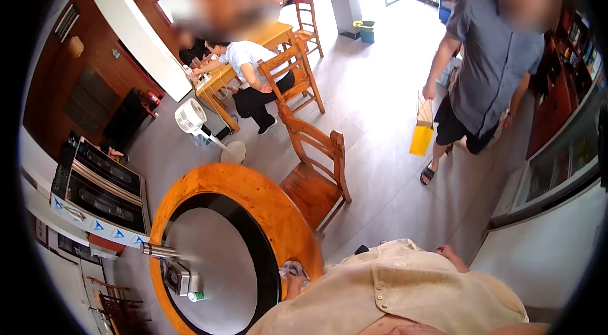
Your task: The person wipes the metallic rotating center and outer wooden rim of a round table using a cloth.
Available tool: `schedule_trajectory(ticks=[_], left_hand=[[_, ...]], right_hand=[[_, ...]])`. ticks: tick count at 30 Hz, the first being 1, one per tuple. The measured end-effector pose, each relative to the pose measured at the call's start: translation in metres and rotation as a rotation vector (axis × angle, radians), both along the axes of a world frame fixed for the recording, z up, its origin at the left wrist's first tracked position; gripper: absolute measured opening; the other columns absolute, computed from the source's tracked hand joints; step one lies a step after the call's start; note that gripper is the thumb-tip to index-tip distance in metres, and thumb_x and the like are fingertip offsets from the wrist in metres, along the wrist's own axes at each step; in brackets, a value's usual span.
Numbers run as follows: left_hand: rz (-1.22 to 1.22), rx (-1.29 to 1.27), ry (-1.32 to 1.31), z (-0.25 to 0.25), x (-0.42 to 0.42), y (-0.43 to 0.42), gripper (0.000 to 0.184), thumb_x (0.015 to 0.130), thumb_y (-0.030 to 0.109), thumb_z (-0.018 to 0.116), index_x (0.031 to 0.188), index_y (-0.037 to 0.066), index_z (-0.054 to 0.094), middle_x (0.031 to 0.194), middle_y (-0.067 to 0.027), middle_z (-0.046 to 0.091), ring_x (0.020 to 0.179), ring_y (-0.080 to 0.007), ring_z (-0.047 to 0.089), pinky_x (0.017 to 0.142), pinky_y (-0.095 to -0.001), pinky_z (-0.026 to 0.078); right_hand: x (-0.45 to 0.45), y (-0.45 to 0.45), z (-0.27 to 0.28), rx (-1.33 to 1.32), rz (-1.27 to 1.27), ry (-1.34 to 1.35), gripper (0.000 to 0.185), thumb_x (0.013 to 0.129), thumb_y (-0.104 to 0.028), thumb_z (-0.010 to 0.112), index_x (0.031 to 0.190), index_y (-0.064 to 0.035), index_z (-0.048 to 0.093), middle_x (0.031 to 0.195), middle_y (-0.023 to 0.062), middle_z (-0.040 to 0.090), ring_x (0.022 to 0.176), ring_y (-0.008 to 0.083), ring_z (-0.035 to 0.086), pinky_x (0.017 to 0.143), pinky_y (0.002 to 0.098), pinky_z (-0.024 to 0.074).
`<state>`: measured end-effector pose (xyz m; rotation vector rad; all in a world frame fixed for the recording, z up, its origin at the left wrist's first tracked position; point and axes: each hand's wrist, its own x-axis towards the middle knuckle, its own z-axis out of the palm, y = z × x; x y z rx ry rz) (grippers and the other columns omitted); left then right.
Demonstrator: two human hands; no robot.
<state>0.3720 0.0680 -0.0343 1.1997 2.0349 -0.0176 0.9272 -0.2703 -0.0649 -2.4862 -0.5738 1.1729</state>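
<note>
My left hand [295, 283] is closed around a crumpled greyish cloth [294, 268] at the rim of a round wooden table [212, 176]. The cloth rests against the wood on the side nearest me. My right hand [449, 256] hangs low beside my beige shirt, away from the table, partly hidden, with its fingers too small to make out. On the table's grey centre stand a shiny metal cylinder [159, 251], a small metal box [179, 279] and a white-and-green container [196, 296].
A wooden chair [316, 186] stands by the table's far side. To the right, a person [500, 69] in a grey shirt carries a yellow-and-brown bag [422, 135]. Two seated people are at a wooden table [275, 34], near a white fan [190, 116]. A glass-fronted cabinet [551, 176] borders the right.
</note>
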Motion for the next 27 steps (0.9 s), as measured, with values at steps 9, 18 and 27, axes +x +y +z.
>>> schedule_trajectory(ticks=[9, 18, 27], left_hand=[[0.088, -0.015, -0.063, 0.005, -0.011, -0.033, 0.084, 0.059, 0.028, 0.085, 0.130, -0.001, 0.050, 0.127, -0.0235, 0.058, 0.119, -0.0370, 0.055, 0.099, -0.0413, 0.045], [0.143, 0.084, -0.014, 0.025, -0.009, -0.046, 0.086, 0.062, 0.042, 0.084, 0.131, 0.001, 0.051, 0.129, -0.0212, 0.058, 0.120, -0.0353, 0.055, 0.098, -0.0412, 0.045], [0.189, 0.175, 0.105, 0.000, -0.010, -0.033, 0.058, 0.083, 0.050, 0.058, 0.123, 0.009, 0.057, 0.119, -0.0211, 0.063, 0.108, -0.0411, 0.061, 0.091, -0.0486, 0.048]], right_hand=[[0.022, 0.040, 0.010, 0.006, 0.051, 0.056, 0.034, 0.080, -0.028, 0.059, 0.107, -0.0111, 0.072, 0.102, 0.0155, 0.071, 0.098, 0.0290, 0.068, 0.088, 0.0375, 0.0514], [0.019, 0.062, 0.024, 0.042, 0.182, 0.033, 0.032, 0.079, -0.027, 0.066, 0.103, -0.0072, 0.073, 0.096, 0.0154, 0.072, 0.092, 0.0268, 0.069, 0.085, 0.0371, 0.0527], [0.023, 0.077, 0.025, 0.065, 0.153, 0.007, 0.033, 0.079, -0.029, 0.066, 0.103, -0.0064, 0.073, 0.097, 0.0164, 0.072, 0.093, 0.0257, 0.069, 0.085, 0.0363, 0.0527]])
